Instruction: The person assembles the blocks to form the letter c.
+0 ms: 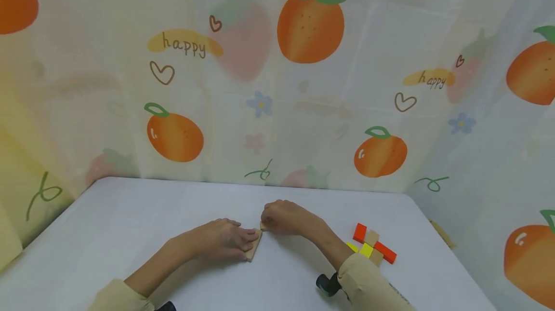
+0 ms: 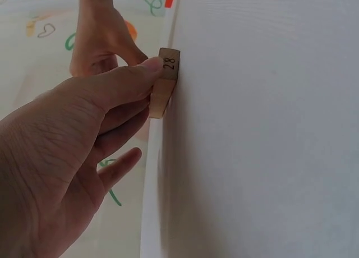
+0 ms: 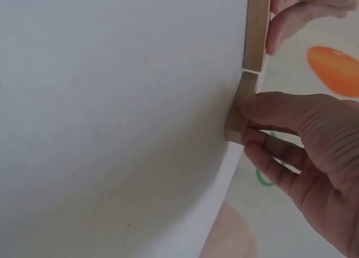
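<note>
My left hand (image 1: 229, 238) pinches a plain wooden block (image 1: 255, 248) by its side, low over the white table. In the left wrist view the end of this block (image 2: 169, 64) bears the number 28, with my thumb right beside it. Ahead of it, my right hand (image 1: 288, 217) pinches a second wooden block (image 3: 240, 109), mostly covered by the fingers in the head view. The right wrist view has the two blocks nearly end to end, a thin gap showing between them, and the left fingers (image 3: 297, 19) along the longer one.
To the right on the table (image 1: 130, 214) lies a cluster of blocks: red blocks (image 1: 385, 252), yellow blocks (image 1: 366, 250) and plain wooden blocks (image 1: 371, 237). The right forearm reaches past them. A fruit-printed curtain (image 1: 303, 108) hangs behind the table's far edge.
</note>
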The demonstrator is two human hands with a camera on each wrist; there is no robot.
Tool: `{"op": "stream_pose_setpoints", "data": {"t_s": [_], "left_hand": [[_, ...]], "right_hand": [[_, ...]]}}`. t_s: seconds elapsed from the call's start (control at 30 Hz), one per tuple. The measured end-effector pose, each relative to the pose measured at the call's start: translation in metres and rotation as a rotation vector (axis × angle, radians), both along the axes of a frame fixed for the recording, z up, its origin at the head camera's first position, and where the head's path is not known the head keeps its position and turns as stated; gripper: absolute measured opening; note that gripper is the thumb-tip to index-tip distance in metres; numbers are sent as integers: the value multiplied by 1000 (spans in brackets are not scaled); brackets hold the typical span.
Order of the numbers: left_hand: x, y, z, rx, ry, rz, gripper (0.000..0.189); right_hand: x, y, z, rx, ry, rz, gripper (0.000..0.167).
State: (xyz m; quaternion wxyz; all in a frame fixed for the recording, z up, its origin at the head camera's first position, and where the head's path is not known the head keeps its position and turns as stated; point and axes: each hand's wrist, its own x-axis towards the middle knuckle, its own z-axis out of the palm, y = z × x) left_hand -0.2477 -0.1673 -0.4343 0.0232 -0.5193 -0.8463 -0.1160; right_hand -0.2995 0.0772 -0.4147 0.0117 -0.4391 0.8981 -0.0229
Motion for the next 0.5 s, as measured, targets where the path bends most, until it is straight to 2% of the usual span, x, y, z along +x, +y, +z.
{"op": "stream_pose_setpoints", "data": {"t_s": [0.2,0.33,0.5], "left_hand": [[-4,1,-4,28,-26,30,30],[-5,3,-6,54,-76,59,31],[-3,4,-4,65,-95,103,31]], "right_hand": [[-2,-2,0,2,-5,8,13],[-3,-2,1,-13,-29,-9,13],[-5,-1,1,-12,9,29,12]]}}
